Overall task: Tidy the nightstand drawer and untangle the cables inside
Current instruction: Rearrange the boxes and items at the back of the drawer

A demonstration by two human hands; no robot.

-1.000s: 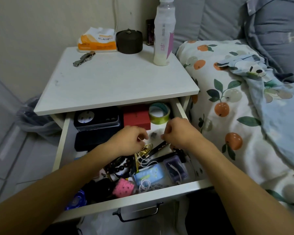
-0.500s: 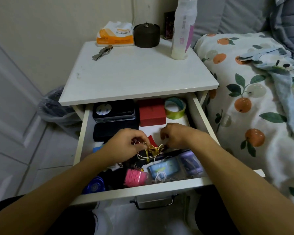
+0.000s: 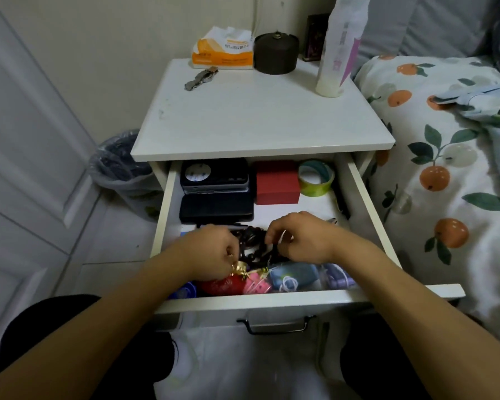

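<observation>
White wood drawer [image 3: 364, 197] holds a red box [image 3: 276, 183], glossy tape ring [image 3: 315, 177], dark beads [image 3: 251, 241]; your left hand [image 3: 211, 252] pinches gold ribbon [image 3: 238, 267], right hand [image 3: 303, 238] fingers grip the beads.

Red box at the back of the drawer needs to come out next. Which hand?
Right, probably. The right hand sits directly in front of the red box, a short reach away. The left hand is further left, fingers curled into the gold-tied clutter.
</observation>
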